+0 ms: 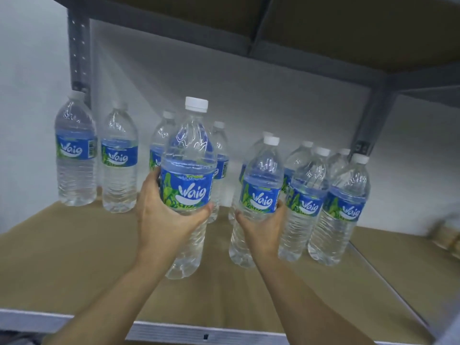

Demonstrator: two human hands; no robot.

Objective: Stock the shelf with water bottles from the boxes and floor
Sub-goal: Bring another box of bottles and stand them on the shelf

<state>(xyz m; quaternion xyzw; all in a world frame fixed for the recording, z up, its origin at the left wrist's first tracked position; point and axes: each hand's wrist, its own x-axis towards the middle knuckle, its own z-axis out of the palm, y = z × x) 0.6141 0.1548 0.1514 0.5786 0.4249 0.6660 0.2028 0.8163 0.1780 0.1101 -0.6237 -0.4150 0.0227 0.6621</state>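
Clear plastic, blue labels, white caps: all bottles here look alike. Far left, two bottles (76, 150) stand upright at the back of the shelf (74, 245), near the grey upright post (79, 46). Next, two more stand at the back, partly hidden behind the bottle in the left hand (161, 215). Left fingers clamped round the label band of that bottle (188, 185); its base appears just above the brown board or barely touching, cannot tell which. To the right, the right hand (261, 227) grips a second bottle (258, 195) low on its label, fingers wrapped round it; this one looks seated or nearly seated on the shelf, just beside the right-hand cluster (331, 202), which stands in front and back rows against the rear panel. Judgement: task partway done. Roughly ten bottles placed, two in hand. Much bare board remains at the front and between groups. Boxes and floor out of view, so remaining stock unknown.
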